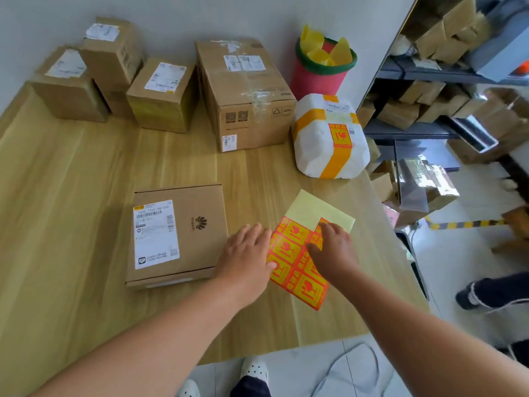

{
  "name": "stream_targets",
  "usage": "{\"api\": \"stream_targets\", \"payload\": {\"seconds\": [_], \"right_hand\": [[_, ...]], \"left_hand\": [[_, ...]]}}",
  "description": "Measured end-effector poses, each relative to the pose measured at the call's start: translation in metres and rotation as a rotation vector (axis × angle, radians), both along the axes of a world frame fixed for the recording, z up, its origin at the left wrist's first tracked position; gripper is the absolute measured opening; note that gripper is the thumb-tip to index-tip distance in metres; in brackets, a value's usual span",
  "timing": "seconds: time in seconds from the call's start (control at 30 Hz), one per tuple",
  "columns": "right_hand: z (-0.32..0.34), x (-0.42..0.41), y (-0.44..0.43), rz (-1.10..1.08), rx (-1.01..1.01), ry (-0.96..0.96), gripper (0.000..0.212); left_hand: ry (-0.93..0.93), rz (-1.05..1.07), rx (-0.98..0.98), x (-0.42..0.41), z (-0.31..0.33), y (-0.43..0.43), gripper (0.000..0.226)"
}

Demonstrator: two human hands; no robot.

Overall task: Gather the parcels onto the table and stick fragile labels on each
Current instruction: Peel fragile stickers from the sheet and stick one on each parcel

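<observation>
- table (71, 196): light wood; all parcels in view sit on it.
- label sheet (296, 272): lies flat near the front right edge, just right of the flat box. orange-and-yellow fragile labels cover its near part; the far end is bare pale yellow backing.
- left hand (246, 259): fingers straight and spread, palm down, resting on the sheet's left edge; the wrist is beside the flat box's near right corner.
- right hand (333, 250): on the sheet's right side, fingers bent down at the label row next to the bare backing. cannot tell whether it pinches a label or only touches it.
- flat box (177, 233): brown, white shipping slip on top, left of both hands.
- white parcel (315, 144): far right, banded with orange tape, one fragile label (340, 136) stuck on top.
- big box (246, 93): behind the flat box, just left of the white parcel.
- small boxes (163, 93): three at the far left, close together, each with a white slip.
- bin (320, 73): pink, green rim, yellow scraps inside, behind the white parcel.
</observation>
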State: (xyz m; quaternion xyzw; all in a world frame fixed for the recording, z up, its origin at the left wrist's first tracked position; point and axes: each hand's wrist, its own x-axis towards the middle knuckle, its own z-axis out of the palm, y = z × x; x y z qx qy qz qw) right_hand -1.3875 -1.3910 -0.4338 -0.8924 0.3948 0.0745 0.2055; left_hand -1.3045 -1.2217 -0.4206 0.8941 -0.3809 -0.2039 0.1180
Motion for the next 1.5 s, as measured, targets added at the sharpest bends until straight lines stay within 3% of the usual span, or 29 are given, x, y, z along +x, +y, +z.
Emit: {"api": "stream_targets", "payload": {"seconds": [0.23, 0.47, 0.57, 0.67, 0.77, 0.93, 1.13, 1.3, 1.5], "right_hand": [[-0.028, -0.002, -0.068, -0.004, -0.074, 0.094, 0.069], [-0.043, -0.004, -0.079, 0.025, 0.008, 0.195, 0.087], [-0.041, -0.006, -0.072, 0.035, 0.004, 0.146, 0.078], [-0.030, -0.006, -0.071, -0.060, 0.055, -0.008, 0.054], [-0.012, -0.004, -0.072, -0.201, 0.229, -0.203, 0.041], [0.032, 0.000, -0.068, -0.165, 0.419, -0.430, 0.032], [0.096, -0.001, -0.053, -0.082, 0.542, -0.521, 0.034], [0.147, -0.006, -0.041, 0.015, 0.574, -0.543, 0.033], [0.182, -0.010, -0.033, 0.126, 0.451, -0.562, 0.038]], "left_hand": [[0.056, -0.161, 0.265, -0.002, -0.038, -0.037, 0.071], [0.046, -0.162, 0.338, -0.001, -0.048, -0.045, 0.077], [0.063, -0.140, 0.356, -0.003, -0.046, -0.049, 0.078], [0.095, -0.104, 0.358, -0.001, -0.042, -0.053, 0.076], [0.187, 0.022, 0.209, -0.001, -0.033, -0.056, 0.078], [0.326, 0.358, -0.114, 0.010, 0.007, -0.059, 0.084], [0.607, 0.555, -0.437, 0.026, 0.069, -0.056, 0.091], [0.622, 0.637, -0.673, 0.026, 0.130, -0.053, 0.045], [0.874, 0.595, -0.705, 0.025, 0.184, -0.038, 0.030]]}}
